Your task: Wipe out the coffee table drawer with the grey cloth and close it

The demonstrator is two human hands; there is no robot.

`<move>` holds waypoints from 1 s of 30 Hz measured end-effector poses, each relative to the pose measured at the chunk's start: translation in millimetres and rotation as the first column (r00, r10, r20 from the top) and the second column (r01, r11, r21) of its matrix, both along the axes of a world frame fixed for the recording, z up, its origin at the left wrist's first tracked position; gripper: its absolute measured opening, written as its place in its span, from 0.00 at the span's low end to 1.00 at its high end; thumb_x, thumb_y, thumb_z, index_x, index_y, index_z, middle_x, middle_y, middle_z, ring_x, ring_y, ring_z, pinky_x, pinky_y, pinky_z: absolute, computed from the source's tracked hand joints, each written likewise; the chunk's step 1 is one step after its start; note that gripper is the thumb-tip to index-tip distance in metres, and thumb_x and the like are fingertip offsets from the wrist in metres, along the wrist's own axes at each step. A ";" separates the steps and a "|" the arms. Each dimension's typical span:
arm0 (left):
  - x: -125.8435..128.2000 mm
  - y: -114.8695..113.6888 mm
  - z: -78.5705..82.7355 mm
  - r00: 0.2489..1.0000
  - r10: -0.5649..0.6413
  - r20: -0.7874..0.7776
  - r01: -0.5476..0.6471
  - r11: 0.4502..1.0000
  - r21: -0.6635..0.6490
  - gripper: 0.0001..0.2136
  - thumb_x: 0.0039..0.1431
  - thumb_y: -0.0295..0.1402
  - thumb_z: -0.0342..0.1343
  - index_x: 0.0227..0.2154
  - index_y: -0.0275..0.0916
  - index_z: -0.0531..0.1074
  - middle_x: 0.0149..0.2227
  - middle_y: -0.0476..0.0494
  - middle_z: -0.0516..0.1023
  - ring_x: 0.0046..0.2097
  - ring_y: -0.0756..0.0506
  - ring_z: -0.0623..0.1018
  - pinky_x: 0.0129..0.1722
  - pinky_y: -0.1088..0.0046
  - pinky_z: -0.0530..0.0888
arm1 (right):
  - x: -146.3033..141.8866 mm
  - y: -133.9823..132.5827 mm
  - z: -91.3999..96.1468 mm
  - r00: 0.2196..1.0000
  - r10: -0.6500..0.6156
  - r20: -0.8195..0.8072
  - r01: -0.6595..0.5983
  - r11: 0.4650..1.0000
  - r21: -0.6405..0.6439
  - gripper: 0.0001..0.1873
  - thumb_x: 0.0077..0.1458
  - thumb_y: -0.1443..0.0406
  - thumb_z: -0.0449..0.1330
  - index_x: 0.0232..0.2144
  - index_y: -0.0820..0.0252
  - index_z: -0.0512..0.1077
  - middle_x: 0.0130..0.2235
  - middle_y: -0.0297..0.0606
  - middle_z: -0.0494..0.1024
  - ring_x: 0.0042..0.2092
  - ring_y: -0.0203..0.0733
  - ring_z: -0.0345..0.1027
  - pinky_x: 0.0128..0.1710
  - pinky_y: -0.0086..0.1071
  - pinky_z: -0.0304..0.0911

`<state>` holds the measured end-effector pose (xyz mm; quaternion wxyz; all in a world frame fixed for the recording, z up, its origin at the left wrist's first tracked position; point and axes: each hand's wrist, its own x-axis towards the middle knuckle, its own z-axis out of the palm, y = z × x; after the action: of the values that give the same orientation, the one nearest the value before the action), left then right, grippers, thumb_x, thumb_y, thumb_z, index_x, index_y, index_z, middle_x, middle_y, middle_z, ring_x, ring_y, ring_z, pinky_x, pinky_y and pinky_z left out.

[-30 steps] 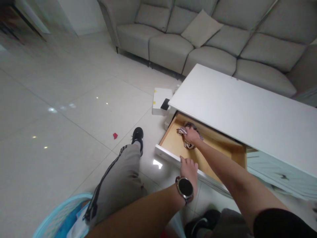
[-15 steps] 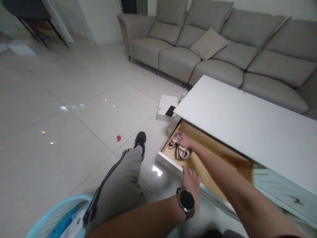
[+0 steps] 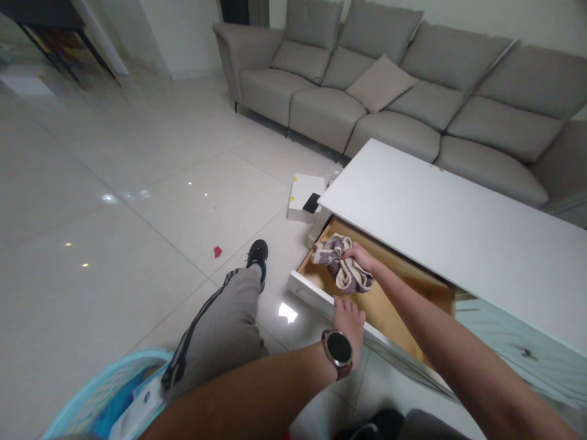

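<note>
My right hand [image 3: 362, 256] grips a striped grey and beige cloth [image 3: 342, 269], bunched up and lifted above the left part of an open wooden drawer [image 3: 403, 293]. The drawer is pulled out from under a long white table [image 3: 449, 220]. My left hand [image 3: 349, 318], with a round watch on its wrist, rests on the drawer's white front edge [image 3: 312, 293], its fingers curled over the rim.
A grey corner sofa [image 3: 389, 79] with a loose cushion stands behind the table. A white box [image 3: 302, 197] with a dark phone on it lies on the tiled floor near the table's left end. A light blue basket [image 3: 98, 400] is at bottom left beside my leg. A small red scrap [image 3: 217, 251] lies on the floor.
My right hand moved the cloth from the back of the drawer to its left part and lifted it, so it hangs bunched. My left hand stayed on the drawer front.
</note>
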<state>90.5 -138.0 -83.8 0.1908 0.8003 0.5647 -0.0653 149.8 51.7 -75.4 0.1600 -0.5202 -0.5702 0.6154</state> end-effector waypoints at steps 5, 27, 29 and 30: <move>-0.2 -4.8 -4.0 0.999 -0.019 -0.048 0.023 0.996 0.085 0.19 0.67 0.30 0.46 0.53 0.47 0.77 0.50 0.37 0.80 0.55 0.36 0.73 0.61 0.46 0.62 | -43.0 -20.7 12.6 0.970 0.243 0.033 -0.245 0.962 0.121 0.12 0.39 0.61 0.63 0.29 0.60 0.73 0.29 0.32 0.77 0.33 0.41 0.69 0.37 0.32 0.65; -35.2 13.4 78.7 0.797 -0.505 0.331 0.518 0.854 0.053 0.12 0.63 0.32 0.51 0.43 0.41 0.78 0.45 0.40 0.82 0.45 0.42 0.80 0.45 0.66 0.75 | 93.6 -98.2 9.2 0.943 0.293 0.156 -0.261 0.945 -0.197 0.13 0.36 0.65 0.58 0.30 0.60 0.75 0.29 0.33 0.78 0.31 0.40 0.70 0.30 0.29 0.65; -46.4 34.0 90.5 0.864 -0.396 0.312 0.404 0.914 0.042 0.12 0.65 0.33 0.49 0.41 0.43 0.79 0.42 0.41 0.82 0.42 0.42 0.81 0.43 0.67 0.75 | 121.2 -110.6 11.5 0.938 0.297 0.176 -0.264 0.946 -0.191 0.13 0.37 0.65 0.58 0.30 0.60 0.75 0.29 0.33 0.78 0.31 0.41 0.70 0.32 0.30 0.66; -53.8 45.7 93.0 0.896 -0.334 0.293 0.340 0.940 0.031 0.12 0.65 0.34 0.48 0.39 0.43 0.78 0.41 0.42 0.82 0.43 0.42 0.80 0.43 0.68 0.74 | 133.8 -116.9 13.2 0.933 0.305 0.193 -0.272 0.945 -0.181 0.13 0.37 0.65 0.58 0.30 0.60 0.75 0.29 0.33 0.79 0.32 0.41 0.71 0.32 0.30 0.66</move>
<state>36.8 -92.3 9.2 0.2666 0.8845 0.3824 0.0164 283.6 -65.2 -62.3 -0.0359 -0.5057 -0.6062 0.6128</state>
